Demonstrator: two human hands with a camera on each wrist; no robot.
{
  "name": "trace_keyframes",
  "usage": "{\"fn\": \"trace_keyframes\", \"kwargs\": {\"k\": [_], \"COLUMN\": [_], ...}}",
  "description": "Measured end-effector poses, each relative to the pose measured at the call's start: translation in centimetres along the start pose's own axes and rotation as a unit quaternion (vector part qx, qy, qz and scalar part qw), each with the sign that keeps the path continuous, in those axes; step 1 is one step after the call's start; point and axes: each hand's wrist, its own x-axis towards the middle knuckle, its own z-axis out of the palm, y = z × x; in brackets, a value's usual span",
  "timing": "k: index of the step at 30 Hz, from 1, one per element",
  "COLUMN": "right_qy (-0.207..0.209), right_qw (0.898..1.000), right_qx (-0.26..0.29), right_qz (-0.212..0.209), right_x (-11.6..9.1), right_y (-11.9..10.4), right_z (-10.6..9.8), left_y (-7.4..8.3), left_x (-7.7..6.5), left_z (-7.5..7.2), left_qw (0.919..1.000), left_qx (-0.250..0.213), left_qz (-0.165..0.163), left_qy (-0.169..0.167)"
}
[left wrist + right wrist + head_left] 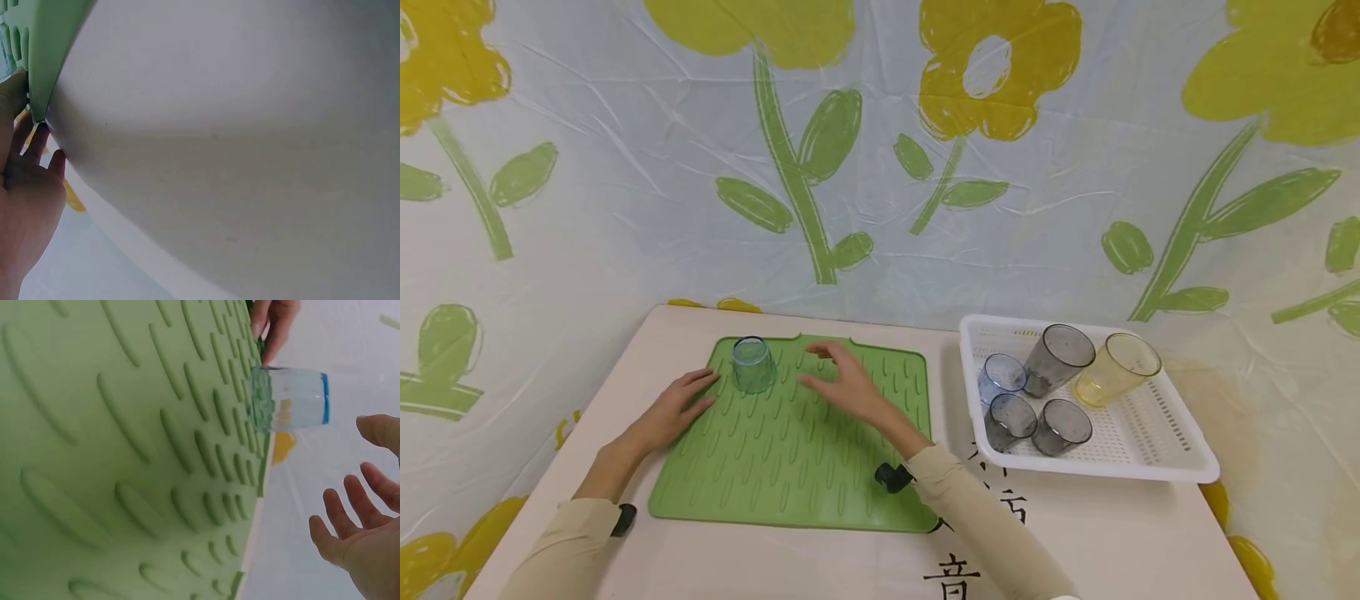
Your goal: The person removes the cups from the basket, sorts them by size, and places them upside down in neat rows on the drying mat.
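Note:
A blue-tinted drinking glass [753, 367] stands upright, rim up, near the far left corner of a green ridged drying mat [790, 450]. My left hand [674, 410] rests at the mat's left edge, a little left of the glass. In the left wrist view, the fingers of that left hand [31, 194] touch the mat's edge [47, 56]. Over the mat, my right hand [848, 385] is to the right of the glass, apart from it, with thumb and fingers spread and holding nothing. The right wrist view shows the gap between the glass [290, 398] and that right hand [369, 519].
On the table's right side stands a white plastic basket [1138, 475]. It holds a small blue glass [1000, 375], a tall grey glass [1060, 358], a yellow glass [1116, 371] and two short grey glasses [1062, 427]. A flower-printed cloth [880, 192] hangs behind the table.

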Motion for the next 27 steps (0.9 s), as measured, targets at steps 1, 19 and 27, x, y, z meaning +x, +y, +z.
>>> {"fn": "trace_keyframes", "kwargs": {"k": [1,19,27], "right_qy": [0.002,0.028,0.077], "right_qw": [1.000,0.997,0.993], "right_qx": [-0.004,-0.047,-0.057], "right_qz": [-0.002,-0.051,-0.062], "right_x": [-0.2,-3.8,-5.4], "right_y": [-0.1,-1.2,-0.9], "right_z": [-0.3,-5.0,-6.8], "left_y": [0.0,0.2,0.2], "left_x": [0.0,0.1,0.0], "left_z": [0.0,0.0,0.0], "left_qw": [1.0000,1.0000,1.0000], "left_qx": [-0.001,-0.003,0.003], "left_qz": [-0.002,-0.005,-0.007], "left_qy": [-0.001,0.000,0.000]}}
